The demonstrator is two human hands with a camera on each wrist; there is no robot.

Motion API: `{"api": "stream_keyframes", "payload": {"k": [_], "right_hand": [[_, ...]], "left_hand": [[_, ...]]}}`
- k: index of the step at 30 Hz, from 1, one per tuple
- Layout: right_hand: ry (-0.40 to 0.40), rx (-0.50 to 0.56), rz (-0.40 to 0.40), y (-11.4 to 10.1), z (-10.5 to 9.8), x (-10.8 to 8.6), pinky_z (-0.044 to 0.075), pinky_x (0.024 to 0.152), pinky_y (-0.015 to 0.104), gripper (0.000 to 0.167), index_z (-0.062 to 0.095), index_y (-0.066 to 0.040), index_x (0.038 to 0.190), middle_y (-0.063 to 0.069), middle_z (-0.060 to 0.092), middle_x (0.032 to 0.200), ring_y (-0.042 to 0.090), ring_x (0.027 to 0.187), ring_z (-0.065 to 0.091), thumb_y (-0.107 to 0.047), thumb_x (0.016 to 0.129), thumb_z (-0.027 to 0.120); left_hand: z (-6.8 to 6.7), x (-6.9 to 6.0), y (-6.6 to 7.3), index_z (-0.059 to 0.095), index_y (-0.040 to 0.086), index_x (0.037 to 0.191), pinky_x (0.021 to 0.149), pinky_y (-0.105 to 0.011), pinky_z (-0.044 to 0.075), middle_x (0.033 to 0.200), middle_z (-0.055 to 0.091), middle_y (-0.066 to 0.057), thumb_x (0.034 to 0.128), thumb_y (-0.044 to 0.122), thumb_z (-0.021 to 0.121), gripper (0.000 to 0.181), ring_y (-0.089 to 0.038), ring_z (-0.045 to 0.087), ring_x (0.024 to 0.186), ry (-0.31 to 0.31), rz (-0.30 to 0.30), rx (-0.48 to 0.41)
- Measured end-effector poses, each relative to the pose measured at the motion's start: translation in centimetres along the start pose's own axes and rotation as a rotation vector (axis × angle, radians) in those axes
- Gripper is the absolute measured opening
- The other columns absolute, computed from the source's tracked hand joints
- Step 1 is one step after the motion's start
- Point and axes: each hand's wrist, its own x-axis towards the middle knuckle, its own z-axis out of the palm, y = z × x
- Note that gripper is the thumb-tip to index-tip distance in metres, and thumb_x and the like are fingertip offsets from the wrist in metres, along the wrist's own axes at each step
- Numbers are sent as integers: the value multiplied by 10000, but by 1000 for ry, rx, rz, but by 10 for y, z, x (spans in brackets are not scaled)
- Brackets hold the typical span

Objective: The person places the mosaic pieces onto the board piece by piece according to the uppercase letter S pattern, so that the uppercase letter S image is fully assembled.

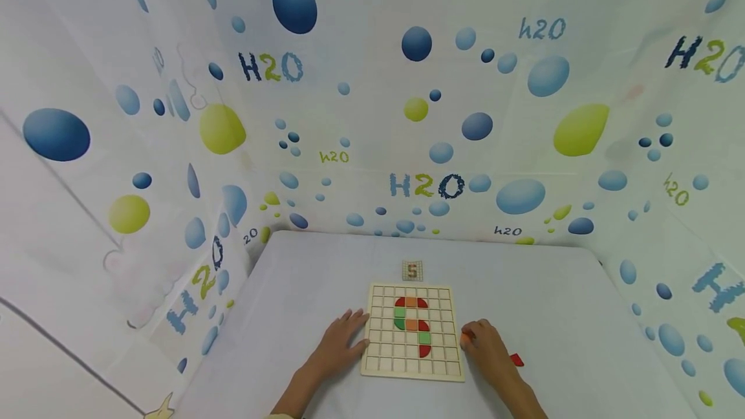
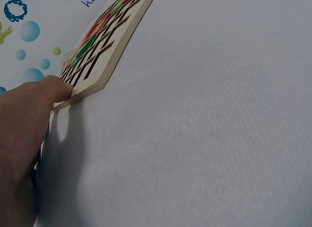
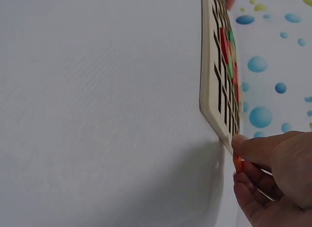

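A wooden grid board lies on the white-covered table, with red, orange and green tiles set in its cells in an S-like shape. My left hand rests at the board's left side, fingers extended, the thumb touching its edge in the left wrist view. Beside the right edge, my right hand pinches an orange tile between thumb and fingers. The fingers partly cover this tile, so its full outline is hidden.
Behind the board lies a small card with an S-like figure on a grid. A red piece lies to the right of the right wrist, partly covered by it. Curtains with blue and green spots surround the table.
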Motion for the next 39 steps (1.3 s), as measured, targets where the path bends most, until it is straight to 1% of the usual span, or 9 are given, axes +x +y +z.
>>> {"api": "stream_keyframes", "payload": {"k": [5,8,11,16,19,23,28,35,39], "right_hand": [[-34,27,19,-22,6,7,579,966,486,197,719,-41,1123,50,651,1067,228,1037,626,-69,935,770],[-70,49,-1,-36,12,7,578,975,457,184,706,-88,1118,5,647,1074,189,1041,607,-105,948,773],[-92,71,-86,-48,22,5,579,899,389,134,678,-130,1029,-37,624,1029,153,998,576,-113,947,783],[-121,91,-245,-60,37,2,546,761,267,156,643,-169,914,-91,565,987,94,948,518,-102,949,780],[-148,97,-291,-64,43,-1,519,721,231,117,668,-159,926,-99,561,989,73,917,489,-113,958,771],[-160,71,-332,-66,47,-2,518,714,225,77,704,-144,939,-94,594,986,58,893,490,-112,956,773],[-150,27,-351,-66,49,-3,565,786,253,49,736,-157,939,-114,633,973,67,925,544,-149,960,780],[-90,-53,-375,-68,49,-6,572,814,279,55,748,-179,937,-122,663,963,75,929,562,-183,945,802],[-61,-68,-425,-68,50,-7,577,821,295,54,766,-171,940,-122,683,943,80,914,584,-172,929,819]], "left_hand": [[1,-1,-2,515,122,1555,1193,-737,295,1603,496,-190,1049,413,594,589,-506,381,1502,8,15,-15],[2,-1,-4,520,129,1550,1166,-750,315,1589,511,-195,1051,423,585,583,-518,403,1481,22,37,-4],[4,0,-6,524,136,1549,1169,-744,319,1590,514,-186,1046,408,600,577,-512,406,1483,26,36,-1],[5,1,-6,523,132,1552,1196,-719,317,1602,507,-164,1033,388,623,587,-486,396,1503,23,17,6],[3,1,-2,532,114,1542,1194,-721,320,1595,513,-173,1031,377,624,582,-493,403,1497,18,14,7],[-1,1,3,533,90,1535,1212,-715,298,1599,504,-184,1026,343,630,577,-490,390,1508,-15,-10,-6],[-2,1,4,522,90,1546,1242,-683,281,1618,484,-171,1026,329,631,582,-464,368,1533,-46,-41,-2],[-2,0,4,526,96,1543,1239,-684,286,1614,492,-167,1027,327,642,577,-468,375,1527,-33,-37,-5],[-3,0,5,534,97,1535,1219,-697,305,1602,505,-172,1027,329,649,571,-481,391,1513,-23,-21,8]]}}
